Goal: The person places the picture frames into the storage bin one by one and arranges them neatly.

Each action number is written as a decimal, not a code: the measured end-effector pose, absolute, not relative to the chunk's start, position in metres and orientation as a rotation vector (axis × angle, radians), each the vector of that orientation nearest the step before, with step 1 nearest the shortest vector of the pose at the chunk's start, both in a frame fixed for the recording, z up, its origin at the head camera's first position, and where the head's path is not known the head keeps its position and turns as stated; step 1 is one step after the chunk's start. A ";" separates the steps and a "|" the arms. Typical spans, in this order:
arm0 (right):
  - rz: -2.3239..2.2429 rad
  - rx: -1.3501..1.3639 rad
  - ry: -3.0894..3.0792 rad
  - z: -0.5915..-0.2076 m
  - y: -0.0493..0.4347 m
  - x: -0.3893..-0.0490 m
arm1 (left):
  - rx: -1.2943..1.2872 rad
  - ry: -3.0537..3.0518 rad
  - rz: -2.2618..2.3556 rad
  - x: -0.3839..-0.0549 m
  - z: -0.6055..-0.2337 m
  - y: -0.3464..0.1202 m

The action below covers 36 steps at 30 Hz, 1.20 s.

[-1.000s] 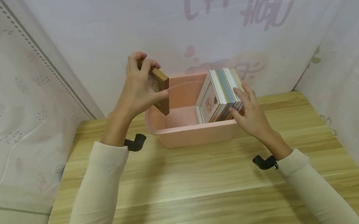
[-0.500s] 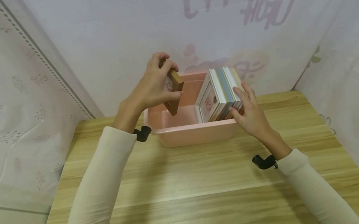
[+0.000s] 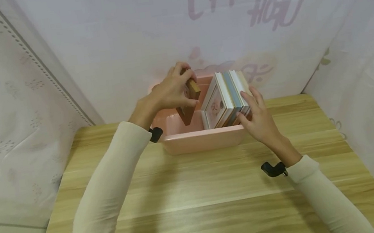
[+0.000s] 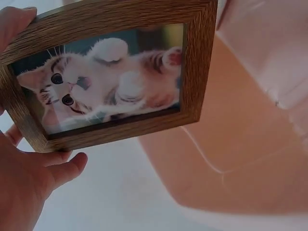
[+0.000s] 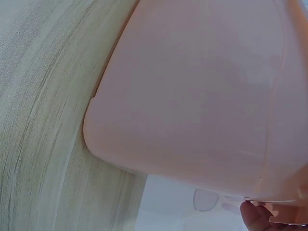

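Observation:
In the head view my left hand [image 3: 174, 88] grips a brown wooden picture frame [image 3: 192, 88], tilted and partly inside the pink plastic bin [image 3: 206, 139]. The left wrist view shows a kitten photo in that picture frame [image 4: 101, 86], thumb and fingers around one end. Several picture frames [image 3: 226, 93] with white, blue and beige edges stand leaning in a row at the bin's right side. My right hand [image 3: 260, 118] reaches over that end, with thumb and fingertips against the row's edges. In the right wrist view only some fingertips [image 5: 255, 216] show beyond the bin's rim.
The bin stands on a wood-grain table [image 3: 198, 201] at its back edge. Behind it hangs a pale printed cloth [image 3: 119, 35], with similar cloth on both sides. A black wrist mount [image 3: 272, 169] sits on the right wrist; another is on the left.
My left hand has moved right and down with the wooden picture frame, from the bin's left end to nearer the upright row. My right hand stays at the row.

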State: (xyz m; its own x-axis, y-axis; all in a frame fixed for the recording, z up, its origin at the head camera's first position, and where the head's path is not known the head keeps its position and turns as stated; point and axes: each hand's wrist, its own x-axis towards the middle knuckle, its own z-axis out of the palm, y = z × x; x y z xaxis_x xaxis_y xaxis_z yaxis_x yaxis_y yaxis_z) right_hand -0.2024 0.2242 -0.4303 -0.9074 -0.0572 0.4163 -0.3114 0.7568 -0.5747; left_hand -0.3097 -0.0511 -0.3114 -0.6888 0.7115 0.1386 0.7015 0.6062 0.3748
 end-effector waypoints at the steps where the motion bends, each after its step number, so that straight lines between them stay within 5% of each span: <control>1: 0.937 0.280 -2.582 -0.431 0.224 -0.202 | 1.221 2.786 0.600 -0.311 -0.313 -0.049; 36: 0.935 0.305 -2.542 -0.434 0.225 -0.205 | 1.274 2.463 0.274 -0.339 -0.344 -0.006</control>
State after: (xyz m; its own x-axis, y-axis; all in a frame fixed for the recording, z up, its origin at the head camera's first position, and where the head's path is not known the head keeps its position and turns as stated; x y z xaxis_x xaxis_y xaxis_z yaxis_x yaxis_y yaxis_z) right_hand -0.2054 0.2251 -0.4344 -0.8908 -0.0614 0.4503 -0.3384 0.7509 -0.5671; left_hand -0.3394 -0.0064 -0.3440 -0.5328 0.8172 -0.2199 0.7488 0.5763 0.3272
